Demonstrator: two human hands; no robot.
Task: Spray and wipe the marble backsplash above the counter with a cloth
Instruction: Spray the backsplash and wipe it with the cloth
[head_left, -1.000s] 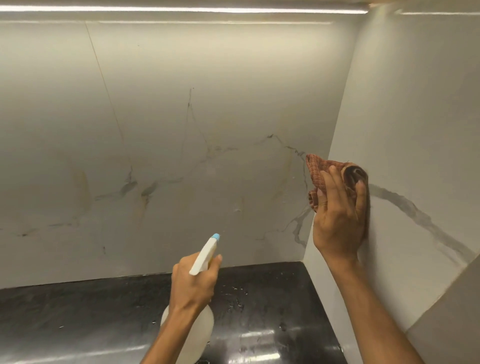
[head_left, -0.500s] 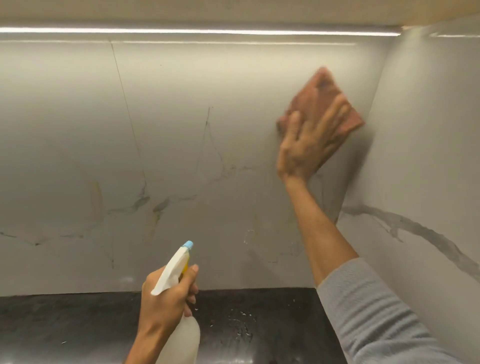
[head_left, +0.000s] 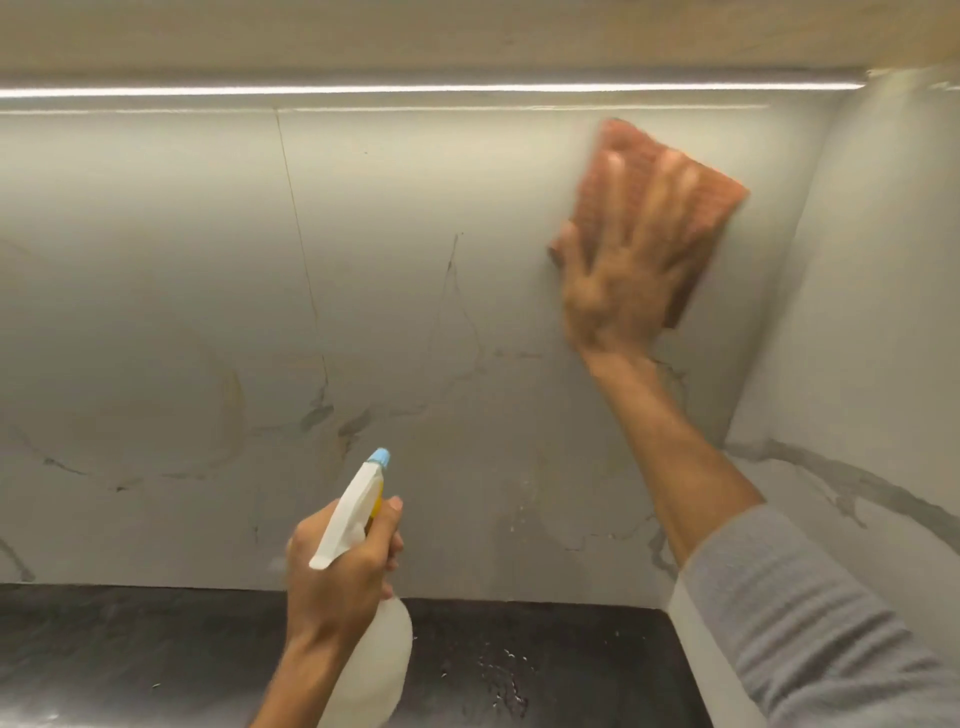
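Observation:
The marble backsplash (head_left: 363, 270) is pale grey with dark veins and fills the back wall. My right hand (head_left: 623, 275) lies flat on a folded reddish-brown cloth (head_left: 711, 208), pressing it against the upper right of the backsplash, close to the corner. The hand and cloth are blurred. My left hand (head_left: 332, 582) grips a white spray bottle (head_left: 374, 670) by the neck, low in the middle, above the counter. Its blue nozzle tip points up toward the wall.
A black stone counter (head_left: 130, 654) runs along the bottom, with water droplets (head_left: 504, 675) near its right end. A marble side wall (head_left: 883, 364) closes the right side. A light strip (head_left: 415, 91) glows under the upper cabinet.
My right hand left the side wall with the cloth, rose to the upper right of the back wall and now slides there. The spray bottle in my left hand stays low.

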